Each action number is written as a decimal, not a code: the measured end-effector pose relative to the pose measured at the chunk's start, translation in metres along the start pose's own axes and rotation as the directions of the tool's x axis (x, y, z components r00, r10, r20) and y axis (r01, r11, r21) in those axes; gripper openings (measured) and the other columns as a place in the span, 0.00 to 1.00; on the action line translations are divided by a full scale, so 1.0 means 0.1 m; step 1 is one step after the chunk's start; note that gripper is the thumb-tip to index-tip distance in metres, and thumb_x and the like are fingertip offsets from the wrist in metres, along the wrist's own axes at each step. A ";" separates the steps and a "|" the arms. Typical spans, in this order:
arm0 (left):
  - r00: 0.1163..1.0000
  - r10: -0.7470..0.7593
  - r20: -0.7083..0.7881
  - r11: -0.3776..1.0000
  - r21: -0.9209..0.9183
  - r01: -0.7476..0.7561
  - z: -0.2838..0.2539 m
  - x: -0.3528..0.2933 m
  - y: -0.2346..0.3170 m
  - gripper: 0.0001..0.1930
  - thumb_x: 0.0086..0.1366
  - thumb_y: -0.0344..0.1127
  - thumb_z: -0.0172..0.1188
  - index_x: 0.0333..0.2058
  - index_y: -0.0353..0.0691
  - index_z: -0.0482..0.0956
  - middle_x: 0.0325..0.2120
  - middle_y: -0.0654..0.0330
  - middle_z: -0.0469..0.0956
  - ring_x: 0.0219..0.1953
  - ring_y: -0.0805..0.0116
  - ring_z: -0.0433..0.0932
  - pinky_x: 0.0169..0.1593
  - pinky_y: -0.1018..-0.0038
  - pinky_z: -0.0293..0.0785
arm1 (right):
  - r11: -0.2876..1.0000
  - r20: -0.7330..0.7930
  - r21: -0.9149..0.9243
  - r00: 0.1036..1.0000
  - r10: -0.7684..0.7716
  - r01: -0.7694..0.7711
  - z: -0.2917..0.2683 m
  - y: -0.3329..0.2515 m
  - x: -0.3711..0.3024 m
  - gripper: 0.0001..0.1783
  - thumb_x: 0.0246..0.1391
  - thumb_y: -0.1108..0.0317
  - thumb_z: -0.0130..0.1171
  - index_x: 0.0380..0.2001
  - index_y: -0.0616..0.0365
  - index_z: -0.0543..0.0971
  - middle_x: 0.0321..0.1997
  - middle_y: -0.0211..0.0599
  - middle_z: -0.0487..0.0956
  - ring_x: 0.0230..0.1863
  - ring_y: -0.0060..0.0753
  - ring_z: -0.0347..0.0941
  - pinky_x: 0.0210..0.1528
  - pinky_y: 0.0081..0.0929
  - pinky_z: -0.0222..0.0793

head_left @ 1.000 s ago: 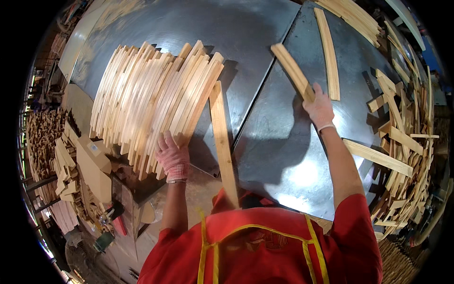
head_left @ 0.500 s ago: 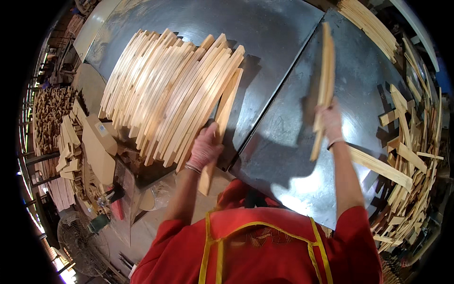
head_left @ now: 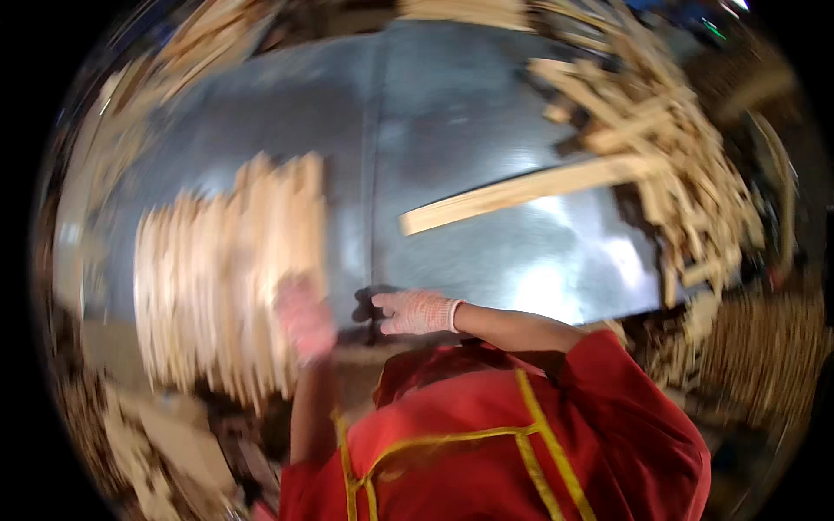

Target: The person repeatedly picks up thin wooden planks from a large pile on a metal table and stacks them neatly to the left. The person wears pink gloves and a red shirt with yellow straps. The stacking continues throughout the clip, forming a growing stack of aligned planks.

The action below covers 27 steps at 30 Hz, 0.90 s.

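A row of long, narrow wooden strips (head_left: pixel 221 295) lies side by side on the grey metal table (head_left: pixel 469 113), at the left. My left hand (head_left: pixel 304 321), in a pale glove, rests on or just over the near right end of that row; motion smears its fingers. Close to the table's front edge, to the right of the row, is my gloved right hand (head_left: pixel 417 311). Its fingers point left, held apart with nothing between them. One wooden board (head_left: pixel 530 191) lies slantwise beyond the right hand, its right end against a heap of wood.
A tangled heap of wood offcuts (head_left: pixel 643 130) covers the table's right side. Stacked strips (head_left: pixel 465 12) sit at the far edge. Bundled wood (head_left: pixel 764 356) stands at the right, and flat panels (head_left: pixel 187 443) lie at lower left. A seam (head_left: pixel 373 165) crosses the table.
The view has turned. My right hand has let go of the wooden strips it held and come in toward the row. My left hand stays at the row's right end.
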<state>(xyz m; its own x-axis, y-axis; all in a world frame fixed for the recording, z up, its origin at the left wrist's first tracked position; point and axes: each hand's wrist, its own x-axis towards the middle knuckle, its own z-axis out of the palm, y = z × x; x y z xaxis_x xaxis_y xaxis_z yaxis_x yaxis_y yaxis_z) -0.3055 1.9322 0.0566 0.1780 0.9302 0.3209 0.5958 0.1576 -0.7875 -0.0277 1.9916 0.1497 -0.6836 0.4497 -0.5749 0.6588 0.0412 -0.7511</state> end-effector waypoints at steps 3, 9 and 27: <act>0.901 -0.018 0.434 0.836 -0.488 0.252 -0.37 0.27 -0.20 0.41 0.63 0.57 0.67 0.71 0.45 0.67 0.68 0.51 0.68 0.71 0.53 0.65 0.72 0.50 0.61 | 0.998 -0.440 0.059 0.898 0.034 -0.009 -0.15 1.16 -0.61 0.43 0.63 0.44 0.60 0.74 0.55 0.65 0.67 0.47 0.79 0.65 0.47 0.76 0.67 0.39 0.70; 0.979 0.180 0.099 0.489 -0.872 -0.001 -1.18 1.09 0.52 0.52 0.48 0.56 0.77 0.69 0.40 0.67 0.70 0.46 0.64 0.74 0.43 0.59 0.75 0.47 0.54 | 0.809 -0.847 0.515 0.026 0.530 0.285 -0.92 2.60 -2.68 0.28 0.67 0.62 0.62 0.67 0.62 0.76 0.57 0.38 0.84 0.56 0.31 0.78 0.59 0.27 0.75; 0.415 0.329 0.848 -0.361 -0.293 0.885 -1.90 1.49 1.40 0.18 0.66 0.34 0.60 0.54 0.35 0.79 0.26 0.62 0.78 0.24 0.71 0.77 0.28 0.73 0.74 | 0.673 -0.763 0.343 0.223 0.607 -0.656 -3.75 4.63 -4.60 0.51 0.61 0.31 0.53 0.74 0.62 0.64 0.72 0.60 0.71 0.74 0.57 0.67 0.75 0.41 0.61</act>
<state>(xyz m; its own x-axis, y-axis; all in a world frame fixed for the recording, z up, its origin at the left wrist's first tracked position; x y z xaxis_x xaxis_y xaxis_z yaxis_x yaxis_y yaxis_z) -0.0473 2.0301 0.0944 -0.3947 0.7191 -0.5720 0.1723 0.6694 0.7227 0.7093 2.1379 0.1883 0.4867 0.8061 -0.3366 0.7837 -0.5732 -0.2394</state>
